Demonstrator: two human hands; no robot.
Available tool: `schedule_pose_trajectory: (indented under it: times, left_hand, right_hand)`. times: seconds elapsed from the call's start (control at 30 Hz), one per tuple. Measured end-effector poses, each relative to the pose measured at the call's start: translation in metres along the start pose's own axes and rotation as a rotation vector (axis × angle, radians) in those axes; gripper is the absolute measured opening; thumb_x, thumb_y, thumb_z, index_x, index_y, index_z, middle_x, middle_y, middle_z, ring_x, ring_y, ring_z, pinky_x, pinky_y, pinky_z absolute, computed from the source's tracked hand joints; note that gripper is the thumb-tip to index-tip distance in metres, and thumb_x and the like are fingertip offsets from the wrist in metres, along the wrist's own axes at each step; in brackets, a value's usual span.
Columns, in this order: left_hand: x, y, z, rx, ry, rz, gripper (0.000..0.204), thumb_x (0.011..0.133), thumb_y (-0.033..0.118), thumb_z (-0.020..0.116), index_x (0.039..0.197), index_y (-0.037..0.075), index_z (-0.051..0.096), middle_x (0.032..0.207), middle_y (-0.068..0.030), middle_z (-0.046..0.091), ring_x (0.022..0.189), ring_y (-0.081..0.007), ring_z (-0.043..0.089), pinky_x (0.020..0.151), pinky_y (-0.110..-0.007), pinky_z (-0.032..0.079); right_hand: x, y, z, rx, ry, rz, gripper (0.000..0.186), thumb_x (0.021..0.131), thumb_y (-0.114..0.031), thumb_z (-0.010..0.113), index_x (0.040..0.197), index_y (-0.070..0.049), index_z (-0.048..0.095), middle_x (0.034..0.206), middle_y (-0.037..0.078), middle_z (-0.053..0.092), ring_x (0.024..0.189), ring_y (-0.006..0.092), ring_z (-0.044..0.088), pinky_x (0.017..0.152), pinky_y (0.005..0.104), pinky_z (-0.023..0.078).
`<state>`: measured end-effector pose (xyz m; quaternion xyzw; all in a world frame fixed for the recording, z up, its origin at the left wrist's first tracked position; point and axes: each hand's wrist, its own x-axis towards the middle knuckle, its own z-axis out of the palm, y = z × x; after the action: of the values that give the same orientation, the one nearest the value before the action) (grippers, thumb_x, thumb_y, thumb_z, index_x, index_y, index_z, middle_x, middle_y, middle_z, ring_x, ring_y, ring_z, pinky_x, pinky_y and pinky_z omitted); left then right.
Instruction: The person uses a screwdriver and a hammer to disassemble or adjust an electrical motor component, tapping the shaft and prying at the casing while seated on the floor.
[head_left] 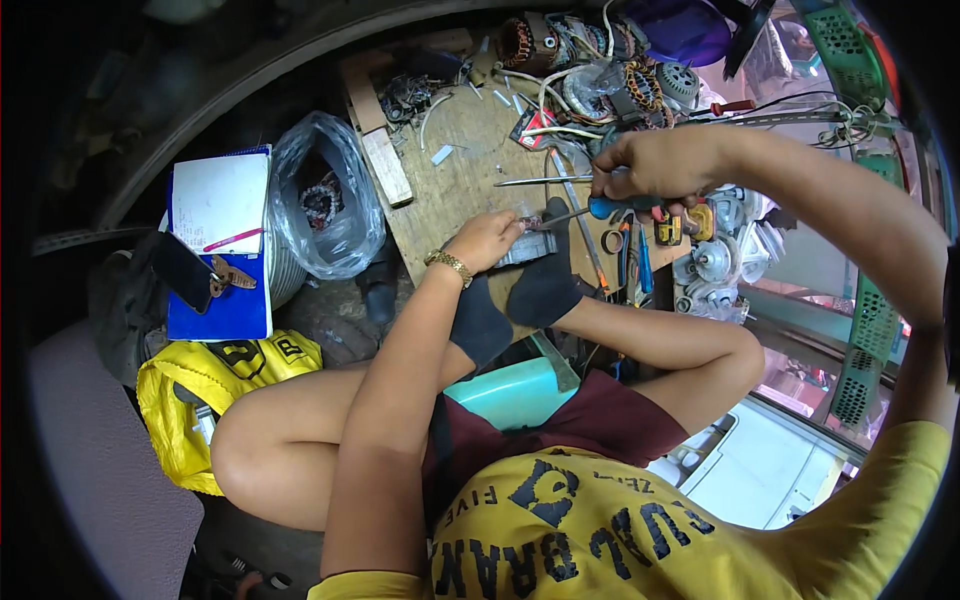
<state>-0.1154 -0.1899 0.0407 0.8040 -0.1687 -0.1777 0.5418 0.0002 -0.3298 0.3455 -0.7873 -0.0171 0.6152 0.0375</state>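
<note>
I see left hand [487, 238] pressing on grey metal motor part [527, 246], mid wooden board [455, 190], braced between 2 black-socked feet [545, 280]. Right hand [652, 165] clenched around blue-handled screwdriver [600, 208], tip at part. Plastic bag [325, 200] left, motor windings [640, 85] far.

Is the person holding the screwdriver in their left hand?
No, the blue-handled screwdriver is gripped in the right hand; the left hand rests on the small metal part.

Bare board [470, 150] between wood block [386, 166] and motor parts [610, 85]
</note>
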Motion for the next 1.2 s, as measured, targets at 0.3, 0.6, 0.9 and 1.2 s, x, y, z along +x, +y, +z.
schedule_pose_trajectory:
  times: [0.3, 0.6, 0.9, 1.2]
  left_hand:
    - [0.002, -0.001, -0.002, -0.072, -0.036, -0.019, 0.032, 0.101, 0.032, 0.055, 0.094, 0.0, 0.061, 0.081, -0.0247, 0.063, 0.08, -0.0424, 0.063, 0.072, -0.049, 0.047]
    - [0.004, 0.006, 0.009, 0.001, 0.036, -0.031, 0.029, 0.1, 0.03, 0.057, 0.094, 0.002, 0.063, 0.083, -0.0235, 0.065, 0.082, -0.0429, 0.064, 0.074, -0.051, 0.048]
    - [-0.003, 0.017, 0.009, 0.087, 0.058, -0.161, 0.029, 0.098, 0.03, 0.053, 0.095, 0.005, 0.067, 0.083, -0.0215, 0.068, 0.087, -0.0418, 0.065, 0.083, -0.05, 0.048]
    - [-0.002, 0.008, 0.007, -0.035, 0.095, -0.149, 0.038, 0.101, 0.035, 0.05, 0.102, -0.001, 0.063, 0.094, -0.0269, 0.065, 0.093, -0.0449, 0.062, 0.083, -0.05, 0.047]
  right_hand:
    - [0.005, -0.013, -0.006, -0.043, -0.033, 0.057, 0.032, 0.091, -0.019, 0.069, 0.12, -0.007, 0.062, 0.073, 0.005, 0.065, 0.048, 0.0096, 0.054, 0.039, 0.0254, 0.039]
    - [-0.004, -0.007, 0.039, -0.055, 0.155, -0.049, 0.03, 0.088, -0.004, 0.069, 0.117, -0.001, 0.061, 0.088, 0.006, 0.066, 0.08, 0.014, 0.063, 0.07, 0.031, 0.053]
    - [0.008, 0.086, 0.181, 0.387, 0.608, -0.418, 0.028, 0.093, -0.002, 0.065, 0.119, -0.001, 0.056, 0.104, 0.017, 0.069, 0.098, 0.0286, 0.068, 0.088, 0.0365, 0.051]
    - [0.056, 0.074, 0.157, 0.583, 0.607, -0.419, 0.035, 0.09, -0.008, 0.071, 0.12, -0.002, 0.056, 0.094, 0.011, 0.064, 0.085, 0.0217, 0.062, 0.081, 0.0362, 0.049]
